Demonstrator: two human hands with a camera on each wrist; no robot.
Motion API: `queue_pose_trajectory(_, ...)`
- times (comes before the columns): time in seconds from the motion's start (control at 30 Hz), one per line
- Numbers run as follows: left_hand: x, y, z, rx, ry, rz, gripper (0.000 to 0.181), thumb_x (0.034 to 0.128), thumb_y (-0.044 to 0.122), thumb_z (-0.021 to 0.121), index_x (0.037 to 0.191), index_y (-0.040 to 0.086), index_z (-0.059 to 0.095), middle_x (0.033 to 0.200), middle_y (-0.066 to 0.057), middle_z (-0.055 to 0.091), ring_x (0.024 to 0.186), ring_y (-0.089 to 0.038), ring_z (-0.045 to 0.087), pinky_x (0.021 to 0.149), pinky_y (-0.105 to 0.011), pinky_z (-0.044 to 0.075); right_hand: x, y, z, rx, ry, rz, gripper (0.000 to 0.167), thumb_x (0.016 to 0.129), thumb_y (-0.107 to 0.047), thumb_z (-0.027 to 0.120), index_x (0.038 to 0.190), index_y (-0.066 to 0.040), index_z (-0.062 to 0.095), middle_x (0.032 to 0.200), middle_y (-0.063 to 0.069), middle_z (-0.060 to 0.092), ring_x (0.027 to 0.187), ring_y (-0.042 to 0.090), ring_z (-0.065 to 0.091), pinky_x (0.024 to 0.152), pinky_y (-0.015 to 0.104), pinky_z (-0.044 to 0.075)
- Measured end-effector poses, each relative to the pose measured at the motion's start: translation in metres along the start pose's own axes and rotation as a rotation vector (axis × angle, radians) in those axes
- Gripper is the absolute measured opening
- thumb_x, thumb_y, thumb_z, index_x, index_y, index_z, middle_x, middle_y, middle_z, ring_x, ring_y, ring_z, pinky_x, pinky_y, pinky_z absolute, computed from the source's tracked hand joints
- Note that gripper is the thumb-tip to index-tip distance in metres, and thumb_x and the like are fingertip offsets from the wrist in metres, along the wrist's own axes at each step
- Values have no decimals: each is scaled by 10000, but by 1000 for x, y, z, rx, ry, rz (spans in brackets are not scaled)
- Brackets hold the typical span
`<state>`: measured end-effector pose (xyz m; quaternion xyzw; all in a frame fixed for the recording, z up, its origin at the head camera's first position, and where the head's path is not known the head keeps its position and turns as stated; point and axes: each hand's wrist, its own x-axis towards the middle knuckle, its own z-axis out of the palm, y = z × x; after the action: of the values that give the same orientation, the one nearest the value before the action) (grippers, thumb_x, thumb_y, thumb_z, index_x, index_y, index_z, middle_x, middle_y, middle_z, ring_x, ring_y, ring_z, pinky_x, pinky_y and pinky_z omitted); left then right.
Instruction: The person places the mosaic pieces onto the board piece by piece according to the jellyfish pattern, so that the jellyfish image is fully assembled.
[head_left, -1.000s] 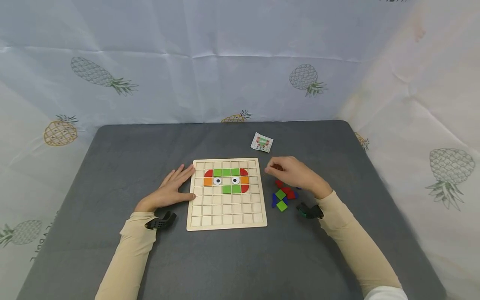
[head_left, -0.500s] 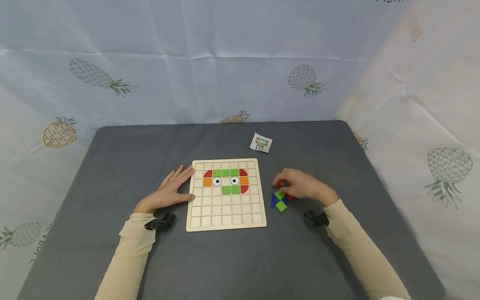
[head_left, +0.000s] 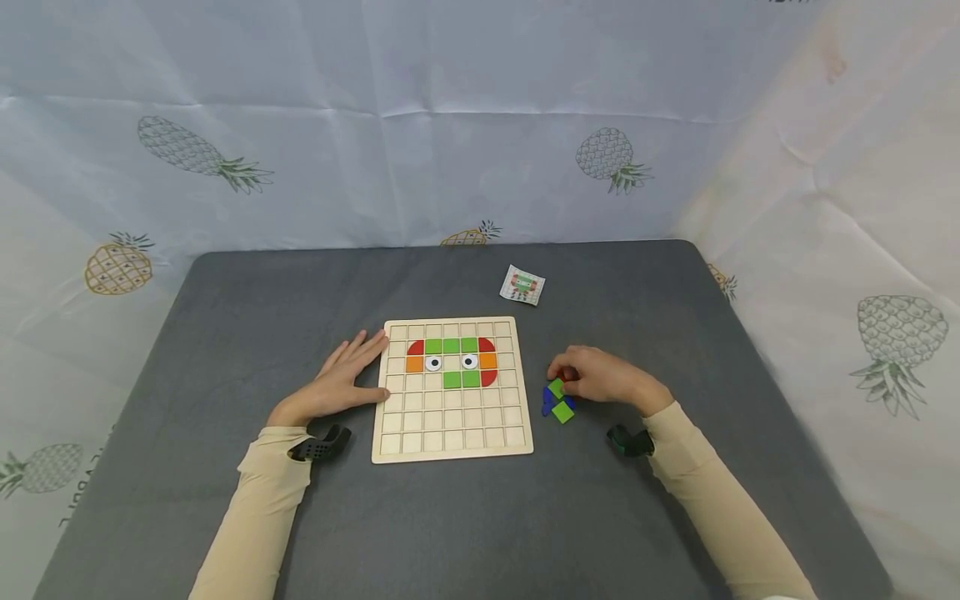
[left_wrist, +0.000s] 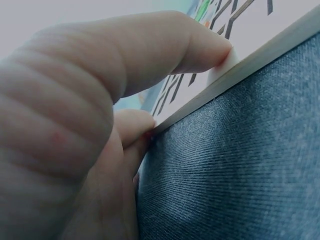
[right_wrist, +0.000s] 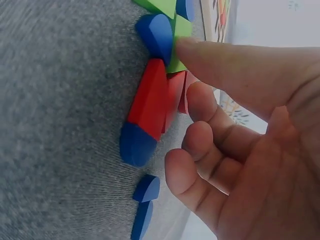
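Coloured blocks (right_wrist: 151, 97) lie beside right fingers (right_wrist: 198, 139); left fingers (head_left: 369, 352) touch a board (head_left: 453, 418).

A dark grey table (head_left: 337, 517) with rounded far corners stands in front of me, its surface finely ribbed like fabric up close. Behind it and along both sides hangs a pale, wrinkled cloth (head_left: 465, 58), a long crease (head_left: 262, 108) running across the back. I see pineapples printed all over it: a grey outlined pineapple (head_left: 180, 142) tipped sideways, a golden pineapple (head_left: 117, 268) lower left, a bigger grey pineapple (head_left: 900, 329) on the right, and a yellow pineapple (head_left: 465, 238) partly hidden by the table's far edge. Dark lettering (head_left: 787, 1) is cut off up top.
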<state>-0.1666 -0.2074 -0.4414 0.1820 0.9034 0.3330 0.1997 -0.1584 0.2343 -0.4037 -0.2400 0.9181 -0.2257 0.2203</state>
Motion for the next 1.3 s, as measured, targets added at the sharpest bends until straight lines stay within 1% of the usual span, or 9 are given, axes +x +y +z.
queue_pose_trajectory(0.1,0,0,0,-9,0,1,979,888,405,744,1641,141,177,1725,-106,91,1598,-364,-53,1261,-603,-62,1,1,1,-10,20,6,162,959,-91,686,1111,-106,737,914,19,596,777,131,495,672,267,456)
queue_pose_trajectory(0.27,0,0,0,-5,3,6,978,890,404,743,1641,138,175,1725,-107,91,1598,-364,-51,1263,-597,-63,3,0,1,-35,47,51,154,963,-121,689,1108,-138,736,963,24,609,792,136,510,693,275,465)
queue_pose_trajectory(0.57,-1,0,0,-8,19,18,973,883,408,737,1640,149,184,1724,-106,106,1600,-356,-45,1259,-598,-56,8,0,6,-71,108,80,216,979,-161,677,1189,-140,722,1003,44,597,766,142,502,666,286,449)
queue_pose_trajectory(0.7,0,0,0,0,12,5,979,887,427,735,1643,161,172,1727,-88,96,1602,-344,-51,1266,-587,-57,12,-2,8,-91,130,107,247,976,-174,686,1217,-131,717,996,42,595,780,149,510,666,291,449)
queue_pose_trajectory(0.8,0,-1,0,3,7,2,981,889,433,734,1643,156,170,1726,-98,92,1600,-354,-53,1264,-594,-58,14,-2,9,-107,148,125,230,969,-187,697,1191,-130,715,990,36,585,796,153,511,662,299,450)
queue_pose_trajectory(0.9,-1,-1,0,5,6,2,972,893,420,732,1642,146,175,1725,-107,92,1599,-360,-50,1264,-596,-58,16,-3,10,-122,177,135,144,961,-195,709,1089,-129,712,986,39,571,816,165,509,660,315,461)
queue_pose_trajectory(0.97,-1,0,0,3,3,-1,970,895,415,732,1642,148,175,1725,-105,89,1599,-360,-53,1264,-595,-64,16,-4,11,-128,193,141,137,957,-198,715,1075,-130,702,1008,43,567,837,174,520,667,332,481)
queue_pose_trajectory(1.17,-1,2,-1,10,-2,4,973,897,412,732,1642,138,169,1724,-107,93,1598,-362,-54,1266,-591,-62,16,-7,12,-143,212,143,252,959,-172,710,1209,-139,713,1095,55,578,917,186,560,738,391,545)
queue_pose_trajectory(1.3,-1,2,-1,8,-1,1,968,897,407,729,1641,136,173,1724,-114,93,1598,-363,-54,1265,-593,-61,16,-6,13,-154,212,152,239,966,-171,700,1202,-148,733,1066,44,581,893,179,551,733,385,537)
